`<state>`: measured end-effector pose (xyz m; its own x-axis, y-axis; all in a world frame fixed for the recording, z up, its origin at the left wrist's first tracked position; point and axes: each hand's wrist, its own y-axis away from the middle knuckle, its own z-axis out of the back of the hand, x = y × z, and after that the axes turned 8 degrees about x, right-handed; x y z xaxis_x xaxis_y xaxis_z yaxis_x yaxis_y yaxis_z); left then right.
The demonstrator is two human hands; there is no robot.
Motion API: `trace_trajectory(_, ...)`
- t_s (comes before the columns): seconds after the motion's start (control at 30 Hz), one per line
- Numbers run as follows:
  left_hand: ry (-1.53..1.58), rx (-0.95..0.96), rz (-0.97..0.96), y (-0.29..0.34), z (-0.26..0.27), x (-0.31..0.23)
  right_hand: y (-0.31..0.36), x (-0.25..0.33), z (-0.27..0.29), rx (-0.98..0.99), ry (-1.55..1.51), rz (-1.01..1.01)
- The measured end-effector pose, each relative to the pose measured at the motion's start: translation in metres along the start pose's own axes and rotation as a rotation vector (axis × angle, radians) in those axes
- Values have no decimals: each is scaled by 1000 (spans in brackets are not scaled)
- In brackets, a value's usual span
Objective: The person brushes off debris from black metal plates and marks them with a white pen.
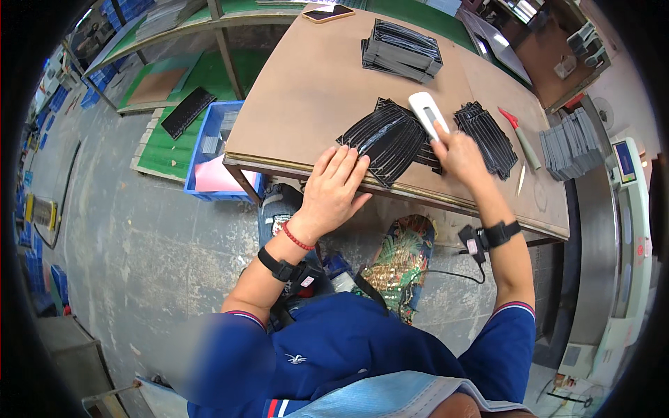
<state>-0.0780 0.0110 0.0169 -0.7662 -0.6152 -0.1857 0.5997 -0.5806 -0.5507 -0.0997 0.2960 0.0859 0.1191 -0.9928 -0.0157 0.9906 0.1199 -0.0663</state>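
Observation:
My left hand point(334, 187) lies with its fingers stretched out on the left edge of a fanned pile of black, lined strips point(389, 143) at the table's near edge. In my right hand point(460, 157) is a white, rounded handheld tool point(422, 111) with a grey oval in its face; my fingers close around its lower end. The tool stands over the pile's right side; whether it touches the strips I cannot tell. Just right of that hand lies a second pile of black strips point(486, 136).
A tied-looking grey-and-black stack point(401, 54) and a phone point(327, 13) sit farther back on the brown table point(293, 90). At right are a red-tipped tool point(521, 138), a thin pale stick point(521, 180) and grey stacked pieces point(571, 145). A blue crate point(202, 191) stands left, below.

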Motion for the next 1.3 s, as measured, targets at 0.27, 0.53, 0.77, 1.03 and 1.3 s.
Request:
trace_trajectory(0.27, 39, -39, -1, 13, -2, 8, 24, 52, 8, 71, -218, 220)
trace_trajectory(0.53, 103, -88, -60, 10, -6, 7, -41, 5, 5, 72, -28, -35)
trace_trajectory(0.77, 107, -123, -40, 17, -5, 12, -2, 97, 20, 150, -200, 439)
trace_trajectory(1.03, 108, -110, -60, 10, -7, 7, -61, -17, 3, 9, -159, 58)
trace_trajectory(1.3, 103, -150, -38, 16, -7, 9, 8, 74, 13, 145, -281, 411)
